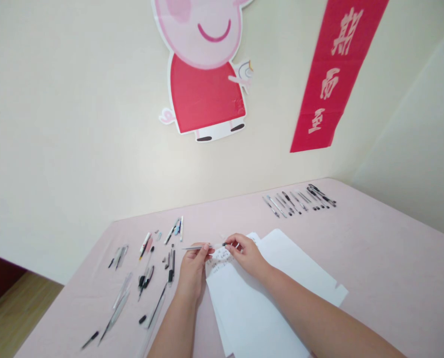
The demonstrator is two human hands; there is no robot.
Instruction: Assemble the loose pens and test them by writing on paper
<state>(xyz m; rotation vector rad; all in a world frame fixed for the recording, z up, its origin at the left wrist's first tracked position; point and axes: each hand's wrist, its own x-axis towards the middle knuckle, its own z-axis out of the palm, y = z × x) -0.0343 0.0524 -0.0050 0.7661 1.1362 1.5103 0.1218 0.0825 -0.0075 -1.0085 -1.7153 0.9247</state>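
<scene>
My left hand [195,266] pinches a slender, pale pen [192,247] between thumb and fingers, its long end sticking out to the left. My right hand [246,252] is closed at the other side, gripping a small black piece [225,244] at the pen's right end; I cannot tell whether it is a cap or a tip. Both hands are above the top edge of white paper sheets [252,303]. Dark handwriting shows on the paper between the hands.
Loose pens, caps and refills [145,281] are scattered over the pink tabletop [386,263] at left. A row of several pens [298,201] lies at the back right. Behind the table, the wall bears a cartoon pig cutout [207,94] and a red banner [332,74].
</scene>
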